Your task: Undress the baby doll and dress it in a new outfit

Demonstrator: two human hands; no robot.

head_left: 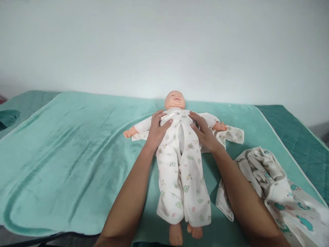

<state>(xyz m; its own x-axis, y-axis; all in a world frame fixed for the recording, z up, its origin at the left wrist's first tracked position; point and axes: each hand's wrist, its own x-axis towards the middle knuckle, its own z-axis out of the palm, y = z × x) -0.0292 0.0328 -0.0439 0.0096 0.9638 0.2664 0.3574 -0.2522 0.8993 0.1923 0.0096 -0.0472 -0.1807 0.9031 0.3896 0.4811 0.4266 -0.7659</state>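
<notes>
A baby doll (175,100) lies on its back in the middle of a teal blanket (72,147), head toward the wall, bare feet toward me. It wears a white printed romper (182,171) that hangs open down the chest. My left hand (157,130) rests on the doll's left chest side, fingers curled on the romper's edge with the thumb on the cloth. My right hand (204,132) lies on the other side of the chest, fingers together on the opposite romper edge. Both doll arms stick out sideways.
A crumpled printed cloth (272,185) lies heaped at the right, beside my right forearm. A darker green mat (290,127) shows under the blanket at the right and far left. A plain white wall stands behind. The blanket's front edge hangs near me at the lower left.
</notes>
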